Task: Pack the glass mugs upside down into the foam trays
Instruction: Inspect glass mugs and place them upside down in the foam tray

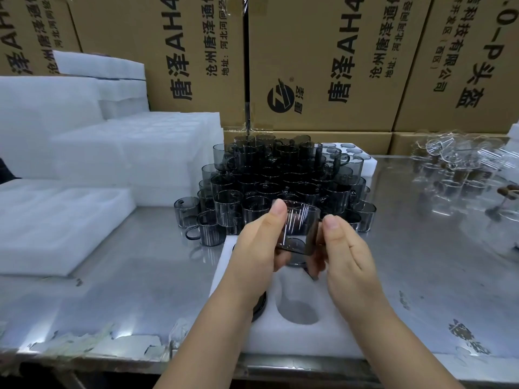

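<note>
Both hands meet over the near edge of a steel table and share one smoky grey mug. The left hand grips it from 9 o'clock, thumb up along the glass wall and fingers curled underneath. The right hand pinches it from 3 o'clock, with the thumb tip on the upper edge and the other fingers tucked behind the glass. The mug is off the foam and tilted. Which way its mouth faces is hard to tell.

Directly under it, at 6 o'clock, lies a white foam tray. One round pocket in its middle is open. Just below the held mug, the dark round base of another mug shows in the tray. A further dark glass edge peeks out from under the left forearm.

At 12 o'clock from the hands stands a heaped pile of grey mugs. At its far right is a second foam tray with glass in its pockets. At 9 to 10 o'clock sit stacked foam trays, with a single low one nearer. At 2 o'clock there is clear glassware, blurred. Printed cardboard boxes wall the back.
</note>
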